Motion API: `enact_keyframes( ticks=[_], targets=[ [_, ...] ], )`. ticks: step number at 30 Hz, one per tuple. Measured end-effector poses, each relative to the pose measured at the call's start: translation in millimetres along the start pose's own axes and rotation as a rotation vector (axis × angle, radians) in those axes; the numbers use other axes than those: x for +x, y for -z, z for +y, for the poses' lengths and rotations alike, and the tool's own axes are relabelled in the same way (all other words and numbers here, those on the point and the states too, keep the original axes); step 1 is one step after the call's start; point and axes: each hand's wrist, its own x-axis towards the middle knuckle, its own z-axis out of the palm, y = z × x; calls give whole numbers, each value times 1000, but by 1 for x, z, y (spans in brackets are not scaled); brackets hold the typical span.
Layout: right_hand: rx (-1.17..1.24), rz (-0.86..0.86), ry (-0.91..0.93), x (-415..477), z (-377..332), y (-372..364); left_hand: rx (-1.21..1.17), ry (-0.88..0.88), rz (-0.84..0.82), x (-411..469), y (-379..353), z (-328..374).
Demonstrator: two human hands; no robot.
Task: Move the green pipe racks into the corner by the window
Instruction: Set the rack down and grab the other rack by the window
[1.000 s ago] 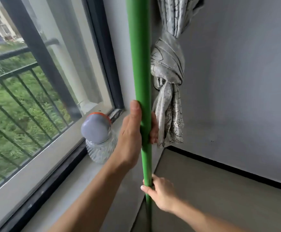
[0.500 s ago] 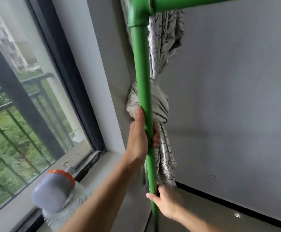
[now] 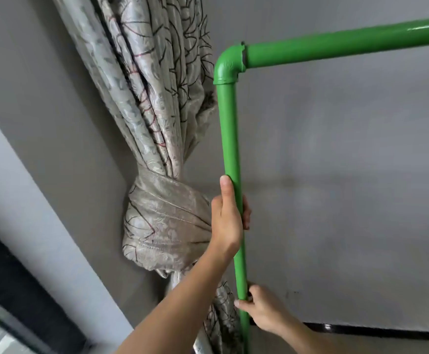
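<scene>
A green pipe rack [image 3: 230, 139] stands upright close to the grey wall, just right of the room corner. Its vertical post runs from the bottom edge up to an elbow joint [image 3: 228, 66], from which a top bar [image 3: 348, 46] goes off to the right. My left hand [image 3: 227, 215] is wrapped around the post at mid height, thumb pointing up. Lower down, my right hand [image 3: 262, 310] grips the same post from the right. The rack's feet are out of view.
A patterned curtain [image 3: 157, 98], tied in a big knot [image 3: 167, 226], hangs in the corner just left of the post. The dark window frame [image 3: 17, 284] is at the lower left. A black skirting strip [image 3: 374, 330] runs along the wall's foot.
The view has swung up and to the right: the window, sill and bottle have left the frame, and the elbow and top bar show fully. Both hands keep their grip on the post.
</scene>
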Motion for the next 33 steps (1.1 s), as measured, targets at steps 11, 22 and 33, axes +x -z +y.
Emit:
enact_keyframes(
  ticks=[11,22,33],
  targets=[
    [68,-38,-29,88,-26,32,57,-69,23,91,-10,-24],
    [-82,-260,137,168,-42,48,107,-19,337,150,-13,-29],
    [-94,-381,357,175,-62,22,327,-256,598,140,15,-23]
  ],
)
